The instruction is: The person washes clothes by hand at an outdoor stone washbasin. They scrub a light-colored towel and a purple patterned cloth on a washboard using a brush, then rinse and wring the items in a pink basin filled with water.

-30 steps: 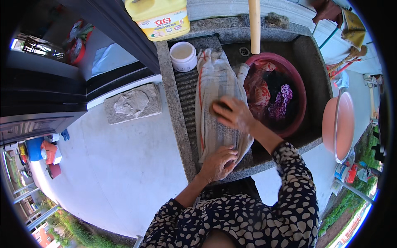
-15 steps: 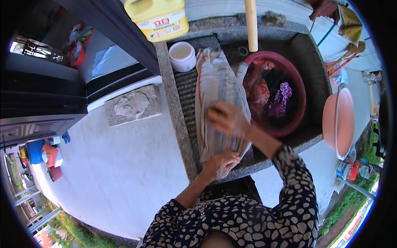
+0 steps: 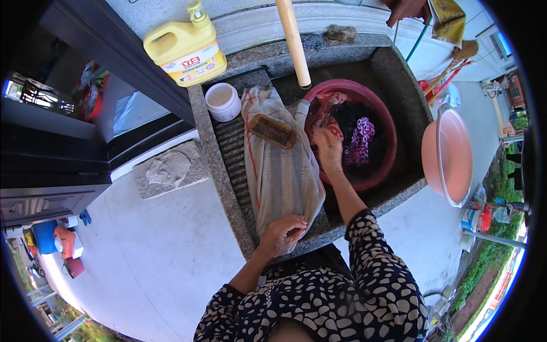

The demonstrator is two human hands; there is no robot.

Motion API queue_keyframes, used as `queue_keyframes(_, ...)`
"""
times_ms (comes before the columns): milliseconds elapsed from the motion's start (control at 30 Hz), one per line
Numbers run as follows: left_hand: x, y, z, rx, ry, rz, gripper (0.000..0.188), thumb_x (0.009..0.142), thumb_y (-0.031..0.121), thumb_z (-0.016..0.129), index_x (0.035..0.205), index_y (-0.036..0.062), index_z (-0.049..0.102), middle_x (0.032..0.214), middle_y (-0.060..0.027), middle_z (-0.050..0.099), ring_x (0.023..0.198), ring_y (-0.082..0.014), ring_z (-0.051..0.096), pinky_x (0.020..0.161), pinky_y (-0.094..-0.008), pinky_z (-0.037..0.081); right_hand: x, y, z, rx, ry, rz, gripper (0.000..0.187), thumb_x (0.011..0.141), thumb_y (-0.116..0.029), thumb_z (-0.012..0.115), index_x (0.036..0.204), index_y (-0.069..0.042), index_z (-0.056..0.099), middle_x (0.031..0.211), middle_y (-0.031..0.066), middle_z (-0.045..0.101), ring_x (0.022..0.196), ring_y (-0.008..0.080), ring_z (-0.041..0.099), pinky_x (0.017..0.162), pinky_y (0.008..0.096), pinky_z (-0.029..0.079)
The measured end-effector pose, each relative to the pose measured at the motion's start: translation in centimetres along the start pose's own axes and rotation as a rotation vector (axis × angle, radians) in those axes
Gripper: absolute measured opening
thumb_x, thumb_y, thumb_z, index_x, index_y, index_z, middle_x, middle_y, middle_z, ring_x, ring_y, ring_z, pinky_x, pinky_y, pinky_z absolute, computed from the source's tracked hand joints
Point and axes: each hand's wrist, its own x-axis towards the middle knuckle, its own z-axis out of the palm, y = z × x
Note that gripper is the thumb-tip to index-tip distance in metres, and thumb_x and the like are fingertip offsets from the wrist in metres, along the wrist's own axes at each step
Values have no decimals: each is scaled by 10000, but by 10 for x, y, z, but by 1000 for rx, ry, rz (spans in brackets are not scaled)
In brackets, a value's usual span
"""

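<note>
A wet grey-white towel point(image 3: 273, 185) with a thin red stripe lies spread over the ribbed stone washboard point(image 3: 231, 162). My left hand point(image 3: 281, 235) grips its near end with curled fingers. On the towel's far half rests a wooden scrubbing brush point(image 3: 272, 131), out of both hands. My right hand point(image 3: 329, 148) reaches into the reddish plastic basin point(image 3: 390, 122), beside red-and-white cloth point(image 3: 334, 98); its fingertips are hidden, so their grip does not show. Dark wet cloth and a purple-and-white patterned cloth point(image 3: 359, 142) also lie in the basin.
The basin sits in a stone sink point(image 3: 419, 108). A white tub point(image 3: 223, 102) and a yellow pump jug point(image 3: 188, 54) stand at the far left. A pale pole point(image 3: 293, 43) juts over the sink. A pink basin point(image 3: 450, 157) is at the right.
My right hand has let go of the brush, leaving it on the towel, and moved right into the basin. My left hand stays at the towel's near end. The view has shifted somewhat.
</note>
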Motion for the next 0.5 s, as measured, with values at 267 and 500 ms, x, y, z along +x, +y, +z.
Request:
queue_keyframes(267, 8, 17, -11, 169, 109, -24, 248, 768, 27, 736, 1000, 28, 648, 1062, -133, 659, 993, -286, 646, 860, -360, 519, -9, 92, -116, -456, 280, 1023, 197, 856, -208, 588, 853, -35, 683, 731, 90, 651, 609, 246, 624, 556, 399, 520)
queue_keyframes(500, 59, -13, -46, 730, 456, -113, 456, 747, 112, 733, 1166, 73, 558, 1166, -167, 535, 1098, -381, 483, 953, -458, 387, -12, -92, -37, 693, -544, 855, 315, 934, -303, 578, 1001, -7, 662, 902, 138, 694, 818, 253, 677, 721, 373, 548)
